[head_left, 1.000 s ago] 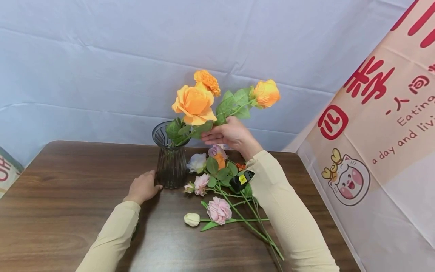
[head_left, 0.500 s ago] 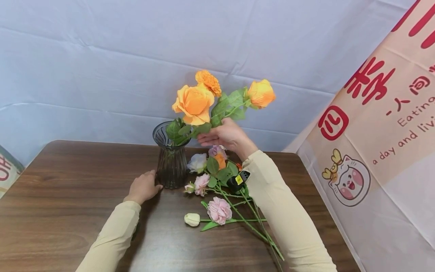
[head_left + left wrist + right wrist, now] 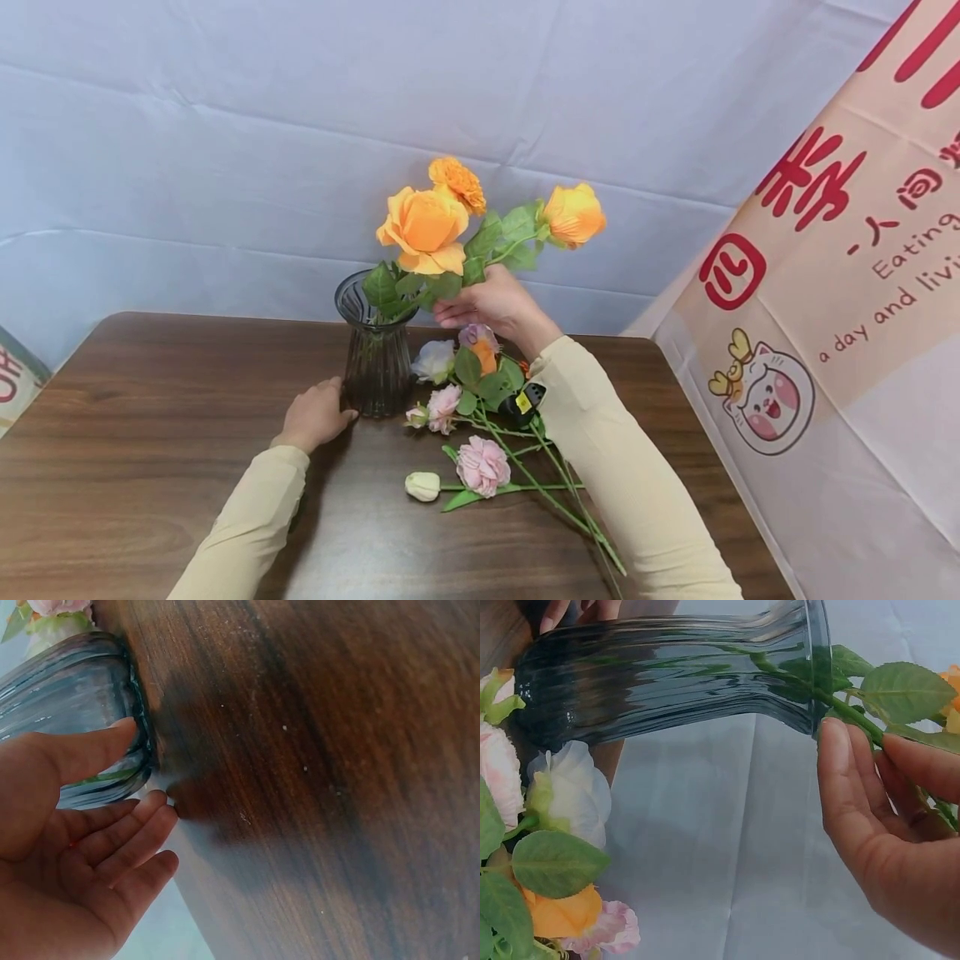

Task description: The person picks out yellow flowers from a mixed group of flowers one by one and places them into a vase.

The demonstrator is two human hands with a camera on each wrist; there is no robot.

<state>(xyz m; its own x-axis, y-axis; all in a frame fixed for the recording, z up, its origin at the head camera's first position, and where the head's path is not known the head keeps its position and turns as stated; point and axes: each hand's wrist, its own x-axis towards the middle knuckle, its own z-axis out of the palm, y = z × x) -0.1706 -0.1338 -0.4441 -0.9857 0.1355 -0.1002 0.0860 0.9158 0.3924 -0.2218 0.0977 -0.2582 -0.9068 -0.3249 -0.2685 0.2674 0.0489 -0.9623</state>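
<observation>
The right hand pinches the slender green stem of what appears to be the yellow-orange fabric rosebud, thumb and fingers drawn narrow on it beside the rim of the smoky-grey, ribbed glass vase. Everything hangs on how that stem meets the mouth: the bud leans out to the person's right, its long axis slanting down leftward through the fingers, and in the right wrist view the held stem runs into the mouth. The vase stands upright, so stem and vase sit at a clear angle; with the mouth just left of the fingers, more depth would probably need the bud tipped up. The right hand is nearer the mouth; the left hand is at the base, thumb and loosely bent fingers spread beside the glass, seemingly touching it without a firm grip.
</observation>
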